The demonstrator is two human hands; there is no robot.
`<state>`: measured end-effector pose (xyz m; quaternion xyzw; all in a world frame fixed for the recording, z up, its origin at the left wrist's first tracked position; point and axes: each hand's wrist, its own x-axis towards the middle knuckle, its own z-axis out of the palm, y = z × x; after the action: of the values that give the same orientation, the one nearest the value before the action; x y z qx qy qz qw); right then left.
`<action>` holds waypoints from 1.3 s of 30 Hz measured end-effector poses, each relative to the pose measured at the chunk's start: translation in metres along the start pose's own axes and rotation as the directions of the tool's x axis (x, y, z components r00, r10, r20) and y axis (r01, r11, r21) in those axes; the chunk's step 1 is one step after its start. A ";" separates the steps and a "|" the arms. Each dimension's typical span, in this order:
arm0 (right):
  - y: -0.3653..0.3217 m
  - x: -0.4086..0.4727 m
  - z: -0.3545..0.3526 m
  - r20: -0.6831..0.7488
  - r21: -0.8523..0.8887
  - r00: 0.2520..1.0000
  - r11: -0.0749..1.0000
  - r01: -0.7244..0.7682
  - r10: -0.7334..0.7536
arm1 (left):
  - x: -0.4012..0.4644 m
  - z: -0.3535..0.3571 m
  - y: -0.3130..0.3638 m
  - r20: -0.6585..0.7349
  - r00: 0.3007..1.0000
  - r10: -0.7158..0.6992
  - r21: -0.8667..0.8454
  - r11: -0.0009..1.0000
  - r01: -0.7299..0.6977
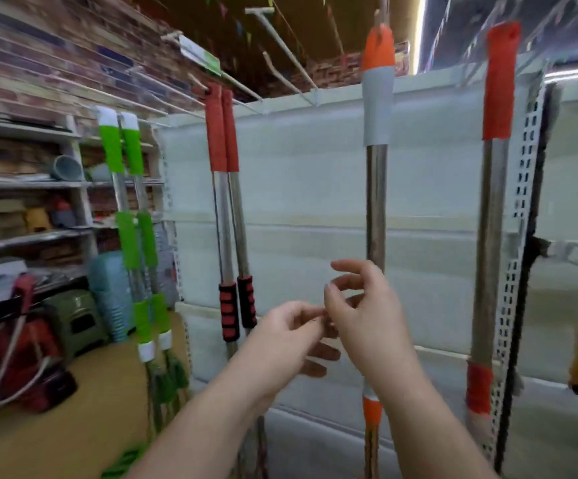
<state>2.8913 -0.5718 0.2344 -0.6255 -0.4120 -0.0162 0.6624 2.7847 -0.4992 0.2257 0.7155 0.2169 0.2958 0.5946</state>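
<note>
My left hand (286, 335) and my right hand (367, 316) are raised together at chest height in front of a white shelf back panel (301, 188). Their fingertips meet between them. The left thumb and forefinger are pinched at the right hand's thumb, and blur hides whether anything small is between them. The right fingers are loosely curled and spread, holding nothing. A steel mop pole with an orange and grey grip (376, 188) hangs directly behind the right hand, which does not grip it.
More mops hang from hooks: a red-gripped pole (493, 209) on the right, two red-and-black ones (227, 216) at the centre left, two green ones (132, 216) further left. Shelves of goods (25, 209), stools and buckets fill the left. A perforated upright (522, 188) stands on the right.
</note>
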 end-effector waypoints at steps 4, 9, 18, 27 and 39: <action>-0.015 -0.006 0.101 0.119 0.071 0.993 0.997 0.015 -0.024 | -0.017 -0.109 -0.017 -0.193 0.980 -0.042 -0.062 0.998 0.030; -0.038 -0.034 0.262 0.281 0.119 0.959 0.993 -0.015 -0.020 | -0.056 -0.268 -0.051 -0.381 0.918 -0.108 -0.145 0.988 0.056; -0.089 -0.079 0.546 0.572 0.223 0.817 0.972 -0.074 -0.069 | -0.113 -0.533 -0.092 -0.659 0.730 -0.184 -0.161 0.982 0.102; -0.103 -0.112 0.848 0.785 0.376 0.574 0.916 -0.142 -0.234 | -0.138 -0.771 -0.155 -0.892 0.421 -0.166 -0.146 0.986 0.079; -0.248 -0.277 1.174 0.815 0.550 -0.045 0.796 -0.253 -0.577 | -0.309 -1.025 -0.153 -0.958 -0.284 -0.040 -0.053 0.998 0.041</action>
<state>1.9581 0.2261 0.1368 -0.1566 -0.8148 0.4691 0.3024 1.8673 0.0673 0.1458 0.1843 0.6300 0.7296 0.1918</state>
